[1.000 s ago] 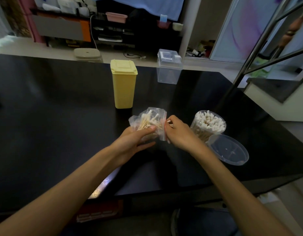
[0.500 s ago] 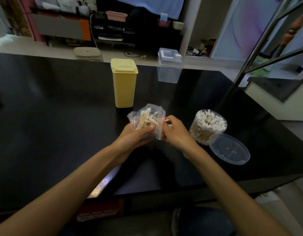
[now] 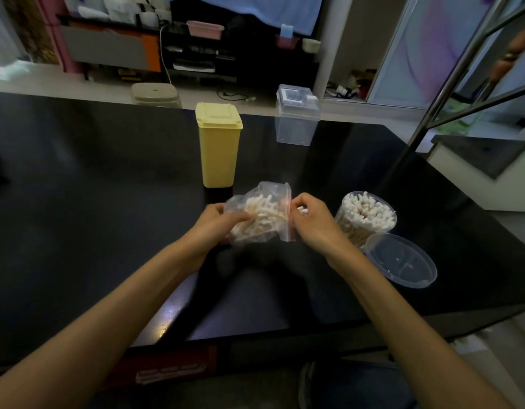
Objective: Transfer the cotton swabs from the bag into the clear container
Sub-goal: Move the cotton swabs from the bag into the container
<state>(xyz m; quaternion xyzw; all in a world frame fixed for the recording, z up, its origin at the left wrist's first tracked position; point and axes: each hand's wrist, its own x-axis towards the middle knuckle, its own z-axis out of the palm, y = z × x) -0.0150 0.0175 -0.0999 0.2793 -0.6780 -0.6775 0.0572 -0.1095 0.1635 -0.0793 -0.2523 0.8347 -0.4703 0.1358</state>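
Cotton swabs [image 3: 262, 215]: light, loose, in a soft, crinkly bag [image 3: 259, 212]. Left hand [image 3: 218, 224] grips its base; right hand [image 3: 311, 221] pinches swabs at the mouth, container [image 3: 366, 219] at three o'clock.

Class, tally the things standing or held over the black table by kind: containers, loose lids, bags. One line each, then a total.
Containers: 3 – yellow bin, clear box, round swab tub
Loose lids: 1 – clear lid
Bags: 1 – zip bag, held by left hand and right hand
Total: 5
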